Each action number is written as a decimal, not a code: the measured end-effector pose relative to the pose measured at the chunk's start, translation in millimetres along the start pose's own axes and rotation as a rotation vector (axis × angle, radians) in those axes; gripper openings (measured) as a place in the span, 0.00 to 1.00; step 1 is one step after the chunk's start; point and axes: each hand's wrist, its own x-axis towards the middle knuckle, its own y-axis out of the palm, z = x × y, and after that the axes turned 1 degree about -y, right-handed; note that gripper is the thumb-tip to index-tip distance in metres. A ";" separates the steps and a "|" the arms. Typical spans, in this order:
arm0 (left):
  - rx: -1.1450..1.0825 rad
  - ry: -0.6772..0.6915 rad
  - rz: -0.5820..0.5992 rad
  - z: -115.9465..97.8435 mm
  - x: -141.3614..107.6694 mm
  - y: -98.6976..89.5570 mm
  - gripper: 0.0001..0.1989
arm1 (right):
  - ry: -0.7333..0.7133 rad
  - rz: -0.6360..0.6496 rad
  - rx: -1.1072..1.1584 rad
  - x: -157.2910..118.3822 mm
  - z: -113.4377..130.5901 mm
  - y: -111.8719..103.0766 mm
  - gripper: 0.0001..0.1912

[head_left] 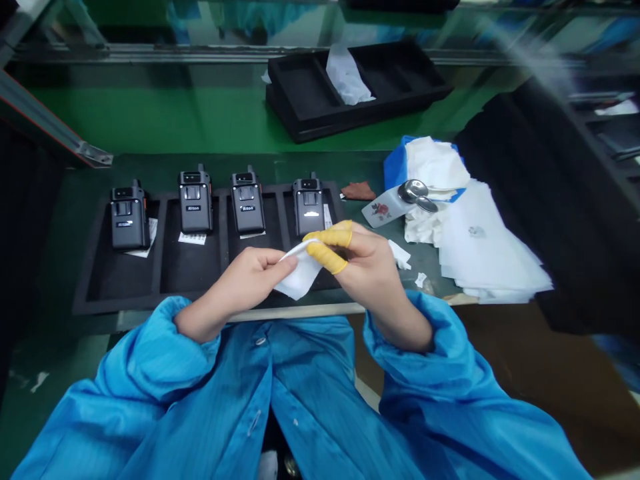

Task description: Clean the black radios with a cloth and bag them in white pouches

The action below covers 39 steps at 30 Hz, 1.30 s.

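Between my two hands is a small white cloth [301, 272], folded and held above the front edge of the bench. My left hand [250, 279] pinches its left side between thumb and fingers. Yellow finger cots cover the thumb and a finger of my right hand [367, 260], which grips the cloth's upper right corner. Just behind the hands lies a black foam tray [190, 272] with several compartments. Several black two-way radios [197, 202] rest in it, backs up; the rightmost radio [309, 205] is closest to my right hand. White label slips [192, 238] stick out beneath them.
At right stand a blue box [396, 170] of white cloths, a flowered bottle [383, 208] with a metal top, and a stack of white bags [487, 250]. A brown scrap [359, 191] lies nearby. Stacked black trays [305, 90] sit at the back.
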 end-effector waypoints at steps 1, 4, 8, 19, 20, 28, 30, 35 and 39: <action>-0.051 -0.045 -0.027 0.6 2.3 3.0 0.12 | -0.093 -0.045 -0.115 -3.1 -0.1 -1.1 0.07; -0.361 -0.192 -0.083 1.6 6.9 11.6 0.09 | -0.383 -0.119 -0.389 -14.8 -6.1 0.4 0.04; -0.594 -0.206 -0.065 3.1 8.0 17.3 0.10 | -0.657 -0.153 -0.587 -27.7 -22.3 9.8 0.05; -0.463 -0.096 0.033 11.2 8.2 26.5 0.15 | -0.691 -0.138 -0.784 -25.6 -29.8 -13.0 0.13; -0.350 -0.053 0.040 13.3 7.7 26.0 0.18 | -0.680 -0.168 -0.829 -19.9 -33.5 -24.4 0.13; 0.976 0.782 -0.243 42.0 27.8 31.1 0.18 | 0.065 -0.241 -1.145 49.5 -63.1 -124.2 0.12; 1.144 0.801 -0.291 46.0 33.9 35.8 0.20 | 0.126 -0.121 -1.140 57.8 -66.2 -130.9 0.11; 1.298 0.749 -0.333 48.8 38.1 40.7 0.23 | 0.072 -0.059 -1.097 54.3 -73.1 -139.2 0.11; 1.321 0.716 -0.315 49.6 37.3 40.0 0.24 | -0.046 -0.141 -1.072 49.1 -72.5 -141.7 0.14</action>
